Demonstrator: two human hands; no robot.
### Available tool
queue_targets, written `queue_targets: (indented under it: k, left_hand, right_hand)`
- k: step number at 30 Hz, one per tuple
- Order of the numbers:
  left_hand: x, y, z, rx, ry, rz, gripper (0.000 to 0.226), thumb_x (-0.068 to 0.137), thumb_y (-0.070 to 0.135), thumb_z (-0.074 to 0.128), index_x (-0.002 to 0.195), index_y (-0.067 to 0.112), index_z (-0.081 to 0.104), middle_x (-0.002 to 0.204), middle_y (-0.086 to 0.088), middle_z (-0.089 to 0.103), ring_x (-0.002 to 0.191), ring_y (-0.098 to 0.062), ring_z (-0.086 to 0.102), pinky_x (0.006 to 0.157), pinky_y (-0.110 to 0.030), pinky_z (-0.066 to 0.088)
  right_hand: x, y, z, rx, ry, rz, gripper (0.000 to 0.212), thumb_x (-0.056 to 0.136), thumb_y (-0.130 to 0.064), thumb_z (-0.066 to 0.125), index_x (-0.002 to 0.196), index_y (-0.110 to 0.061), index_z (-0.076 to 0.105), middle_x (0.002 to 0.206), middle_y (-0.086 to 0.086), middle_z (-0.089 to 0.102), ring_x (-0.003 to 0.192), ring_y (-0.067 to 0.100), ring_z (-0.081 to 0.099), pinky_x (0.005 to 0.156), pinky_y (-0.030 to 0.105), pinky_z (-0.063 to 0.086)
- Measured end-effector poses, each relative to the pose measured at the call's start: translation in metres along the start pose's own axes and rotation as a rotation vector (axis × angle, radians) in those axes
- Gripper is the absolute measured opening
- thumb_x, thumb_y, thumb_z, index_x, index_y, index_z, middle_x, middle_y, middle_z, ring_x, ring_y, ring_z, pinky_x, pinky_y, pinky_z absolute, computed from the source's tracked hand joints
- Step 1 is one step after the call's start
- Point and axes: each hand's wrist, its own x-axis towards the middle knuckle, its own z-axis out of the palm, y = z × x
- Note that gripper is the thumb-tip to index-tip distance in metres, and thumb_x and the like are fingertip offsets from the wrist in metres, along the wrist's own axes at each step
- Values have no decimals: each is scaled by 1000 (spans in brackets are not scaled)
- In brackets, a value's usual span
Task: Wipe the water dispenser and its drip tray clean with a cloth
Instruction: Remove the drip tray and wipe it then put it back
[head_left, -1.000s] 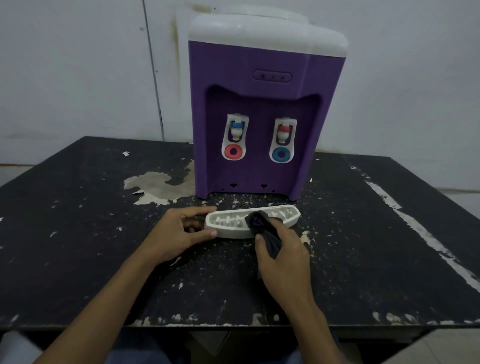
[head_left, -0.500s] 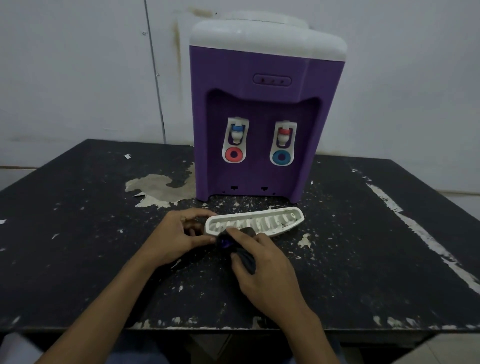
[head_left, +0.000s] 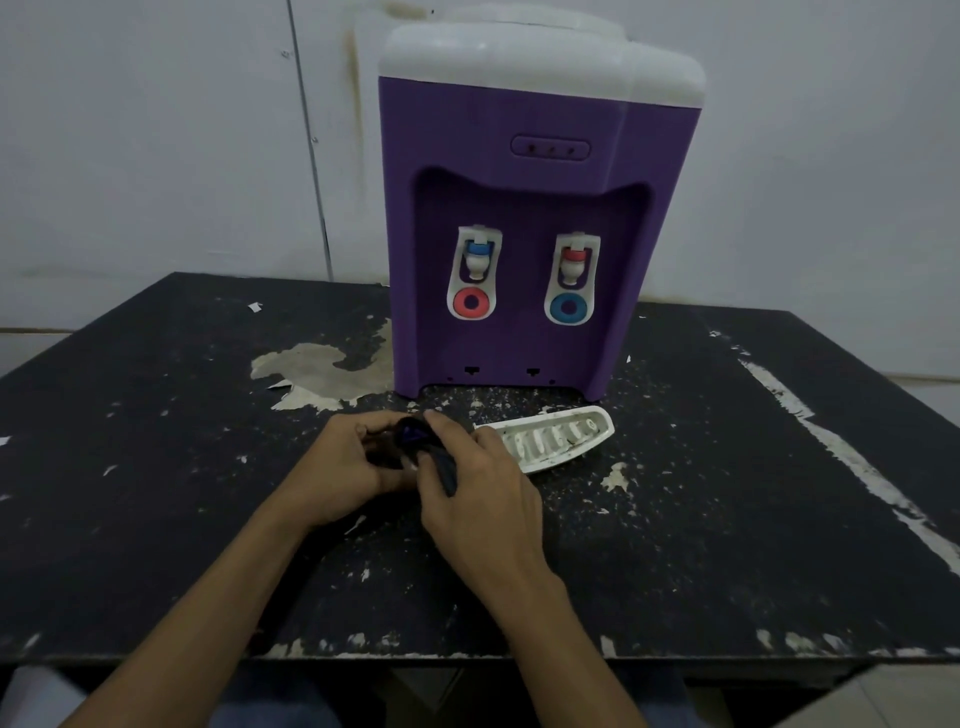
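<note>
My left hand and my right hand meet, both with fingers curled round the one dark cloth. Just right of them, one white drip tray lies on the black table, in front of the one purple water dispenser with its two taps.

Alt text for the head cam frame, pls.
The left hand and right hand grip a dark cloth together at a scuffed black table. The white drip tray lies on the table to their right, in front of the purple, white-topped water dispenser.
</note>
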Motion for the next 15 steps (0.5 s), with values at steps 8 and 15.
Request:
queue_targets:
  k: [8,15]
  left_hand:
    - [1,0,2,-1,21,-56,47,61,0,92,103,13,75,116,6,74,96,-41,68,87,-64,52]
    - [4,1,4,-15,-4,-73,42,62,2,90,99,14,74,118,5,73,91,-38,69,71,-37,48]
  right_hand:
    - [20,22,-26,-75,36,66,37,97,-36,52,134,-37,53,115,-5,54,95,14,59,78,33,52]
    - [37,45,-46,-96,-14,62,31,95,-33,55,126,-39,59,106,-5,56,94,17,60,80,37,53]
